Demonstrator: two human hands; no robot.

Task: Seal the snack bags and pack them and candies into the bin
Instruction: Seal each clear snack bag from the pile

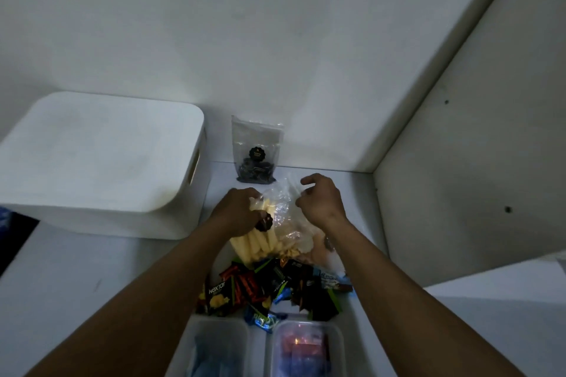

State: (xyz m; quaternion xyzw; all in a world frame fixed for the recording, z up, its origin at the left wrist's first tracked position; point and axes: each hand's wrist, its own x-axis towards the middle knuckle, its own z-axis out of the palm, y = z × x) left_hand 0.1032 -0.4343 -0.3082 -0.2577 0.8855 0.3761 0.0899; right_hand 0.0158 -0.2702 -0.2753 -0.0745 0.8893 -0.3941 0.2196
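Head view: left hand (242, 210) gripping bag (275, 239) neck at centre, likely steadying it for sealing; right hand (321, 202) curling at bag mouth, hold unclear. Bin (101, 159) waiting upper left, candies (275, 285) lower centre.

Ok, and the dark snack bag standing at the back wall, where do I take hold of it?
Pinch the flat, empty upper part of the dark snack bag, above its round label, coming from the front and above. It stands upright against the wall, so its back is likely blocked, and the snacks sit low, leaving the top thin.
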